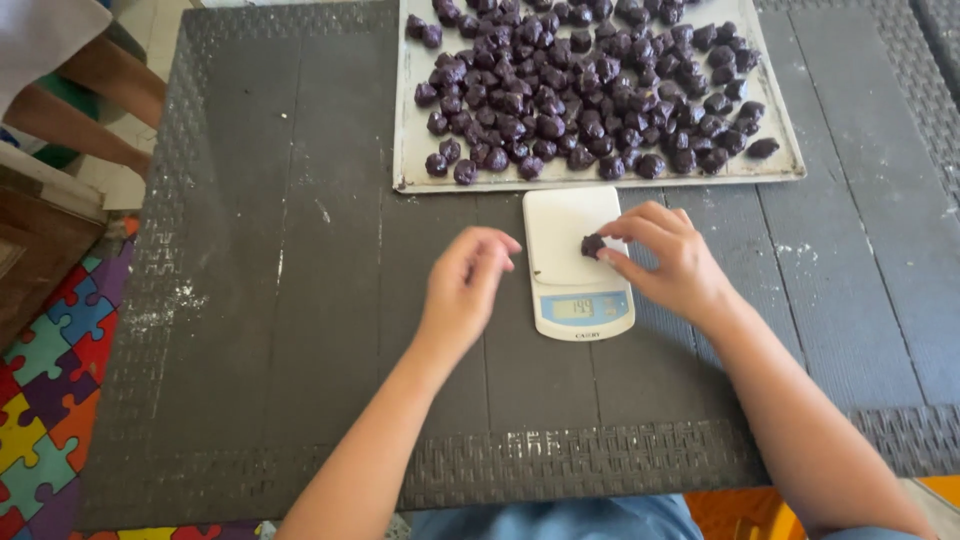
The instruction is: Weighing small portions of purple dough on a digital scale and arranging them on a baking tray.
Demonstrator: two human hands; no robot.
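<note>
A: Is there any packaging or label near you?

B: None that shows. The only readout is the pale blue display panel at the near end of the white kitchen scale (566,262), a small rectangle facing you.

A: What lies around it?

B: Just beyond the scale sits a pale baking tray (412,150), crowded with dark purple dough balls (590,90). Everything rests on a dark grey table (300,300) with a woven-pattern edge. A bright puzzle-piece floor mat (45,390) shows at your left, and another person's legs (95,95) are at the far left corner. Nothing stands between your hands and the scale.

A: And the piece you are handling?

B: Your right hand (672,265) pinches one purple dough piece (593,244) between thumb and fingertips, right over the scale's white platform; I cannot tell whether it touches the platform. Your left hand (468,285) hovers just left of the scale, fingers loosely curled together, holding nothing that I can see.
</note>
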